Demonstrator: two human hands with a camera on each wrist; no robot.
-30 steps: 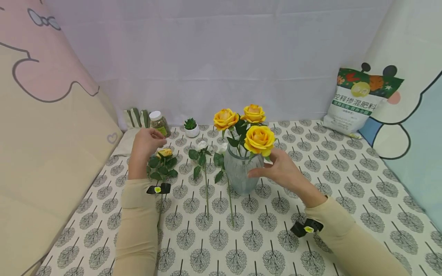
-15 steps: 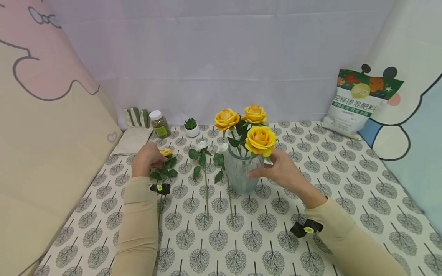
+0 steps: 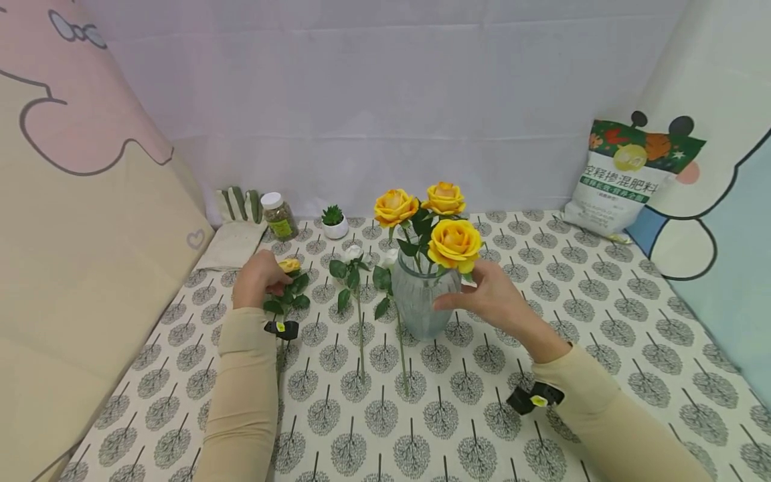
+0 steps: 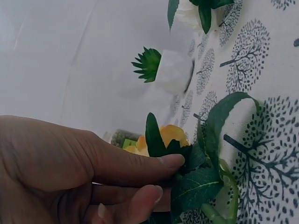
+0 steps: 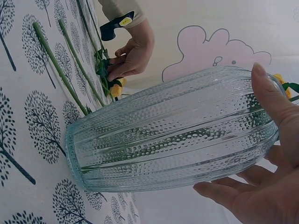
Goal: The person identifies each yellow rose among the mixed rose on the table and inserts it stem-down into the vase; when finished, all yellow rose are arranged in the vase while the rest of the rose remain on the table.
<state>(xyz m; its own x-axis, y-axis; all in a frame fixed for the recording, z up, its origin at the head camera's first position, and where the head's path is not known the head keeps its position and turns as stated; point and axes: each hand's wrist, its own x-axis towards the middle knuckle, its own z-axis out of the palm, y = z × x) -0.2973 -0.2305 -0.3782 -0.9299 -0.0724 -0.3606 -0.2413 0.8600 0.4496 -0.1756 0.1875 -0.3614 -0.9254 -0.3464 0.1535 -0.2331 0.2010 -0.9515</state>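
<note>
A yellow rose [image 3: 290, 266] lies on the tree-print cloth at the left. My left hand [image 3: 272, 281] pinches it just below the bud, among its leaves [image 4: 196, 186]; the left wrist view shows thumb and fingers [image 4: 170, 161] closed on the foliage. A ribbed glass vase [image 3: 421, 304] stands mid-table with three yellow roses [image 3: 453, 244] in it. My right hand [image 3: 462, 289] grips the vase's right side, with the thumb [image 5: 268, 100] and fingers wrapped round the glass [image 5: 163, 135]. Two white roses [image 3: 353, 254] lie between the hands, stems toward me.
At the back left lie a striped glove [image 3: 235, 231], a white-capped jar [image 3: 277, 215] and a small potted succulent [image 3: 333, 223]. A fertiliser bag [image 3: 626, 177] leans at the back right. Slanted printed panels close both sides. Bare cloth [image 3: 602, 314] stretches right of the vase.
My left hand dropped from near the jar onto the lying yellow rose and closed on it. The right hand stayed on the vase.
</note>
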